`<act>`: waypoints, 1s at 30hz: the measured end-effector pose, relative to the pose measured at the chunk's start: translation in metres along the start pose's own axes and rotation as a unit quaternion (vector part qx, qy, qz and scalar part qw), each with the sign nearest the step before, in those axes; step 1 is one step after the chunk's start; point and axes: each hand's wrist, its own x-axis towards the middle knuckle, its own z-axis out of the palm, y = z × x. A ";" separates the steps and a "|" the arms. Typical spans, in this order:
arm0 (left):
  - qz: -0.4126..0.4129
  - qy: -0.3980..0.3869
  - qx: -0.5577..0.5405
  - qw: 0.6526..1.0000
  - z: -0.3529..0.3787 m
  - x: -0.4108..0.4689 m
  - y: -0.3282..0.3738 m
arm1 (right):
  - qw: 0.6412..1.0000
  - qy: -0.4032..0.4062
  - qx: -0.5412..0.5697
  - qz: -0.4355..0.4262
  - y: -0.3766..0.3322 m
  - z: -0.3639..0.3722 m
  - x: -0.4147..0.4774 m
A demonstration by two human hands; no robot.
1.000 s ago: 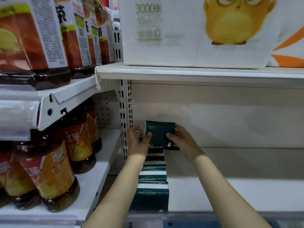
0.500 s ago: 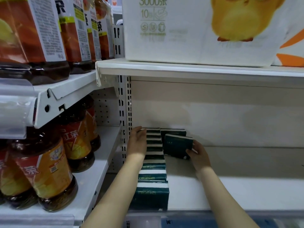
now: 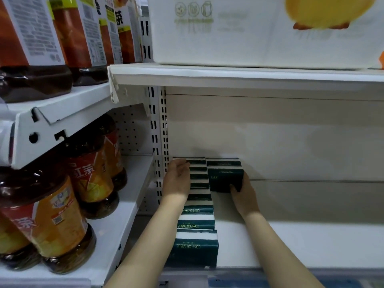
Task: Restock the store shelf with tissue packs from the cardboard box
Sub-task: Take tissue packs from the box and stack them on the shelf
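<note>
On shelf [image 3: 291,242], R hand [image 3: 244,194] tight round glossy dk-green boxy tissue pack [image 3: 223,177]; L hand [image 3: 176,179] flat on pack row [image 3: 196,225].

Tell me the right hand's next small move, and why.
Probably slide the tissue pack back flush against the rear pack and let go. The right hand grips it at the start of a second row, close in front of that pack, while the left hand rests on the first row.
</note>
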 end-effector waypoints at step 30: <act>0.106 -0.121 0.126 0.979 0.014 -0.047 0.060 | 0.964 0.040 0.262 0.026 -0.082 -0.087 -0.065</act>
